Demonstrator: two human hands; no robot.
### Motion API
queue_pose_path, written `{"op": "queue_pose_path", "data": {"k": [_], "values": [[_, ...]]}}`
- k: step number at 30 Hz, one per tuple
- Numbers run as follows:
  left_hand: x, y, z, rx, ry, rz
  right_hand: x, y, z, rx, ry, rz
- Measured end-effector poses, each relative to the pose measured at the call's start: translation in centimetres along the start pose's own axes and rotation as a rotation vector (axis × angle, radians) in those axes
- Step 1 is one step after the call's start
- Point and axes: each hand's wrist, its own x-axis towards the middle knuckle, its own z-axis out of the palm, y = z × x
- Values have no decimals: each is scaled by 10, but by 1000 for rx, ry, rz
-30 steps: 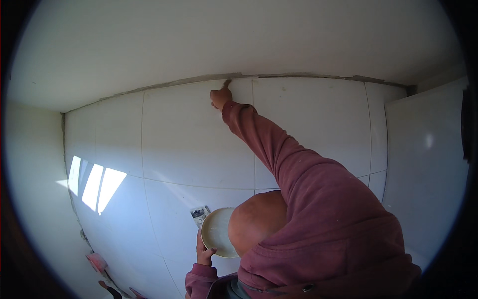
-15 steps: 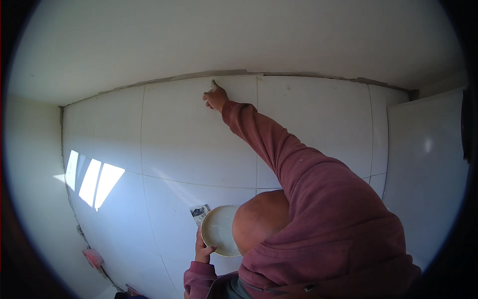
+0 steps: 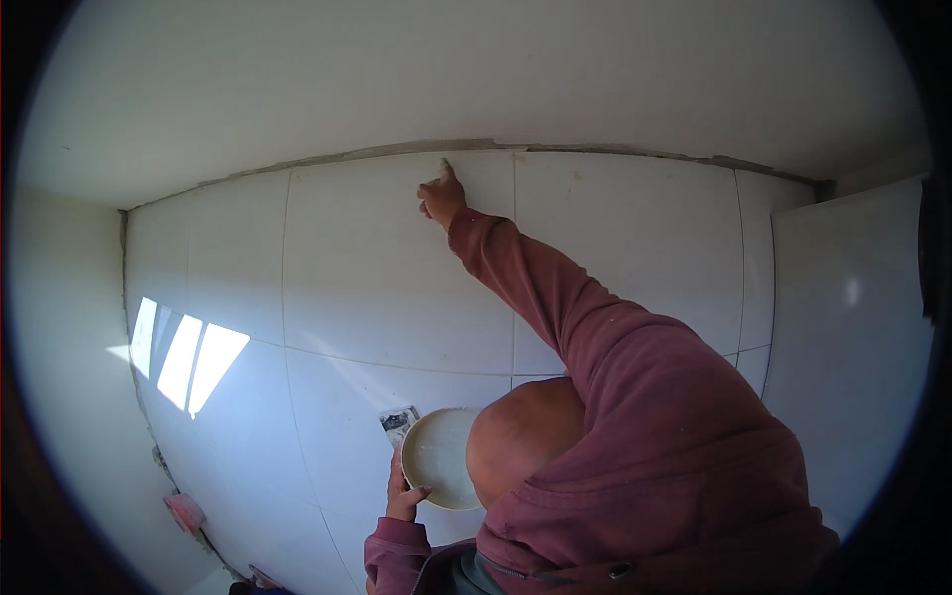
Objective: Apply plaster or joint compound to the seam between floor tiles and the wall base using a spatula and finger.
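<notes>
My left hand (image 3: 404, 496) grips the near-left rim of a round, shallow bowl (image 3: 436, 446), its thumb lying over the edge. The bowl looks greyish-white inside, and my bent knee hides its right side. At the far side, my right hand (image 3: 442, 195) reaches out over a large white floor tile (image 3: 397, 258). One finger with a pale tip points toward the grey joint (image 3: 416, 148) along the foot of the wall, while the other fingers are loosely bent. I see nothing held in that hand.
A small flat black-and-white item (image 3: 398, 424) lies on the tiles just beyond the bowl. A pink object (image 3: 184, 512) sits by the left wall. Sunlight patches (image 3: 193, 362) fall on the left floor. A pale panel (image 3: 853, 327) stands on the right.
My right hand has slid a little to the right along the tile's far edge. The left hand and the bowl stay almost where they were.
</notes>
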Motion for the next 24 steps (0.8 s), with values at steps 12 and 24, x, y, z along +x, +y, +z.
{"op": "queue_pose_path", "data": {"k": [12,24], "values": [[6,0,-5,24,-39,18,-12,-67,-101,-435,320,231],[3,-2,-3,99,-49,37,-25,-36,-121,31,179,180]]}}
